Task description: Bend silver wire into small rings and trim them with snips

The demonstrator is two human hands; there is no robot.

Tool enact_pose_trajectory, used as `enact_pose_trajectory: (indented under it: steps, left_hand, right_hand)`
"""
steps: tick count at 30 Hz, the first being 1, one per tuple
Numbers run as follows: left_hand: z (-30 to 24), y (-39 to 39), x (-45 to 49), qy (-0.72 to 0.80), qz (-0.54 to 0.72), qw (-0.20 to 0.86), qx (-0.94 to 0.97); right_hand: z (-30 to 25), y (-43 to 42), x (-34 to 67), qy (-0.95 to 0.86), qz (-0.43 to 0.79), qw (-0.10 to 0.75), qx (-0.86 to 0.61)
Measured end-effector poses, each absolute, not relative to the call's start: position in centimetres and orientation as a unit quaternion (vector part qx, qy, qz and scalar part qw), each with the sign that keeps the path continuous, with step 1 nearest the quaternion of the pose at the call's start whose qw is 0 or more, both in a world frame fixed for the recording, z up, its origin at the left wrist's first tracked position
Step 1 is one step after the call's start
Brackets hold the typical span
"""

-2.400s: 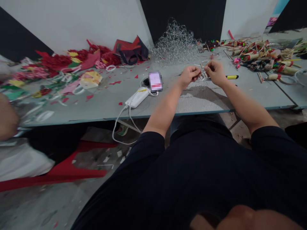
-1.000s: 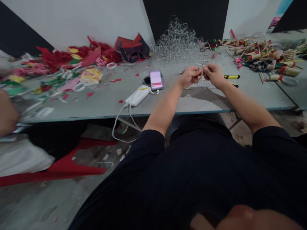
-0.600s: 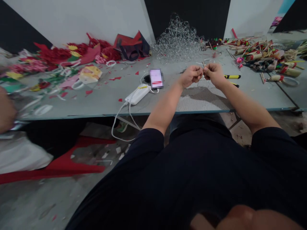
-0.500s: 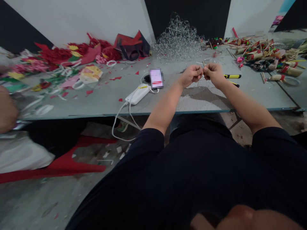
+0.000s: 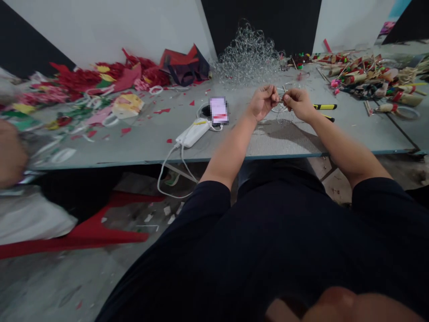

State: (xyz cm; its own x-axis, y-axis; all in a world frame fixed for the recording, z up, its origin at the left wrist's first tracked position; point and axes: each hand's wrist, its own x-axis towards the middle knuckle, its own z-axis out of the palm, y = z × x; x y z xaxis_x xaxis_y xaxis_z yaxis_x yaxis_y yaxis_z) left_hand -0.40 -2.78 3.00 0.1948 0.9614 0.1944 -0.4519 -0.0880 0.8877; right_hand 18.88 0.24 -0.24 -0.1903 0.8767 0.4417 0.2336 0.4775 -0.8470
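Note:
Above the table, my left hand (image 5: 264, 103) and my right hand (image 5: 299, 103) are close together, each with fingers pinched. Between the fingertips runs a thin piece of silvery wire (image 5: 280, 101); its exact shape is too fine to make out. Thin wire loops (image 5: 279, 108) show just below and behind the fingers. To the right of my right hand lies a tool with yellow and black handles (image 5: 325, 107), its front end hidden by that hand. Farther back stands a large tangled heap of silvery wire (image 5: 248, 56).
A phone (image 5: 219, 110) and a white power strip (image 5: 192, 133) with a hanging cable lie left of my arms. Red paper flowers (image 5: 83, 80) and scraps cover the left side; small bamboo pieces (image 5: 357, 79) are heaped right. Another person's arm (image 5: 11, 154) shows at far left.
My left hand has turned a little and its fingers have loosened slightly, with a small gap now between the two hands' fingertips. My right hand has barely moved.

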Motion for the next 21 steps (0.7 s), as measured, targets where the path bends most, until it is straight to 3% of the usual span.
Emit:
enact_pose_trajectory:
  steps: [21]
  left_hand:
    - [1.6, -1.7, 0.1, 0.249, 0.584, 0.625, 0.454]
  right_hand:
    - [1.3, -2.1, 18.0, -0.699, 0.351, 0.475, -0.403]
